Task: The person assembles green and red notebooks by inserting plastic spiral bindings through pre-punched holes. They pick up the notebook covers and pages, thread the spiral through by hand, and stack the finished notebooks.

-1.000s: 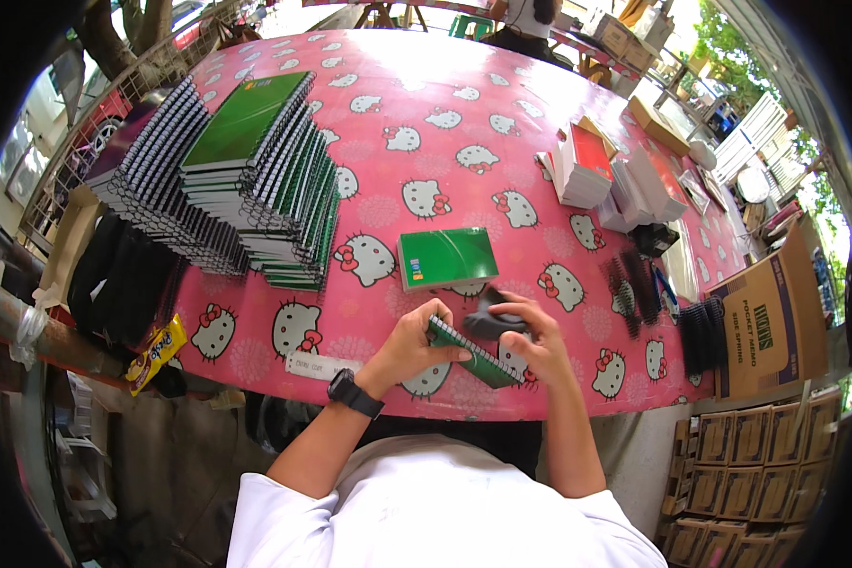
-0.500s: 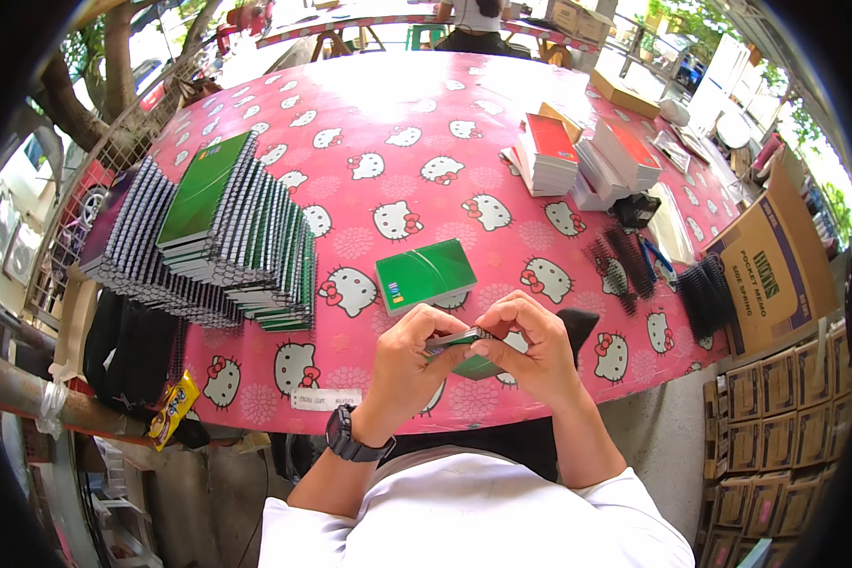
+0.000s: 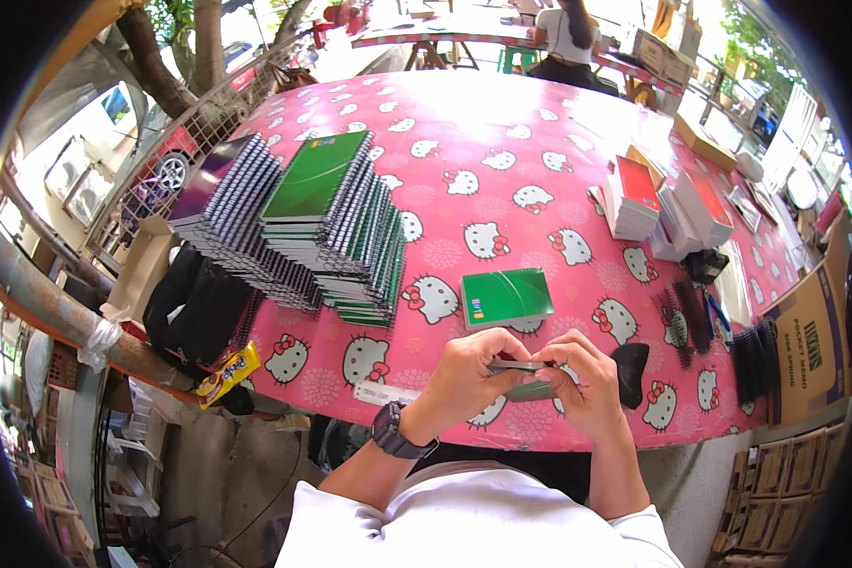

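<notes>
My left hand (image 3: 466, 381), with a black watch on its wrist, and my right hand (image 3: 579, 383) are closed on a small green notebook (image 3: 532, 390) near the table's front edge. Fingers and thumbs of both pinch its upper edge, which points toward me; the binding there is mostly hidden. Just beyond my hands lies a small stack of green-covered pads (image 3: 506, 297). To the left stand tall stacks of spiral notebooks, one green-topped (image 3: 317, 175) and one purple-topped (image 3: 220, 175).
Red-covered pads (image 3: 637, 185) stand at the right, near black spiral wires (image 3: 696, 317) and blue-handled pliers (image 3: 719, 314). An open cardboard box (image 3: 809, 331) sits at the right edge. A yellow snack packet (image 3: 227, 374) lies front left. A person (image 3: 570, 43) sits at a far table.
The view has turned left, so the table and its things appear farther right. Both hands still grip the green notebook, with their fingers slightly shifted along its upper edge.
</notes>
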`<state>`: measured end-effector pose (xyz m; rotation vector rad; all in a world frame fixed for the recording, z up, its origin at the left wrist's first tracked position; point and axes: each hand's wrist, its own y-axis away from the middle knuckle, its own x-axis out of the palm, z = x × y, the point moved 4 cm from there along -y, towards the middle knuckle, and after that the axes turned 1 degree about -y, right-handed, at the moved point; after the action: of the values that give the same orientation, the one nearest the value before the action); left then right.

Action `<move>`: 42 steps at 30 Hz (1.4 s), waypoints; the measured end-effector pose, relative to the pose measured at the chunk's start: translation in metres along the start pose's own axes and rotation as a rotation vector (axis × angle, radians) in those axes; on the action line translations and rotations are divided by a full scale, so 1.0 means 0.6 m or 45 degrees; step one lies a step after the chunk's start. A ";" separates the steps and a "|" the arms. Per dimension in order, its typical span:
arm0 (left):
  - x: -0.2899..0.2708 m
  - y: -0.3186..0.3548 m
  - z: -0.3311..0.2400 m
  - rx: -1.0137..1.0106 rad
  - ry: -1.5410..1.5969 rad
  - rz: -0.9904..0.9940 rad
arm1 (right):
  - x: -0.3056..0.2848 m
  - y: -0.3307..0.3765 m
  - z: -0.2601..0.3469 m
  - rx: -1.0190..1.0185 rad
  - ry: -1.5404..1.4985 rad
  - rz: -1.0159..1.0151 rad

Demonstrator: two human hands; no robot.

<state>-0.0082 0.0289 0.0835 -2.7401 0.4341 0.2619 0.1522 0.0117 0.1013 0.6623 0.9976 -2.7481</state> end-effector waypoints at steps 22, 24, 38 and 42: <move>-0.341 -0.035 -0.123 -0.063 -1.473 -1.400 | -0.057 0.056 -0.061 0.212 0.079 -0.327; -0.269 -0.025 -0.134 0.244 -1.346 -1.509 | -0.058 0.066 -0.075 0.245 0.054 -0.343; 0.003 -0.132 0.164 0.165 -1.010 0.294 | -0.037 0.069 -0.068 0.254 0.034 -0.230; -0.004 -0.137 0.167 0.160 -0.893 0.281 | -0.029 0.065 -0.070 0.180 -0.005 -0.209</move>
<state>0.0044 0.1399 0.0173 -2.2740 0.5191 1.1539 0.1934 0.0084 0.0583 0.6210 0.9004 -2.9842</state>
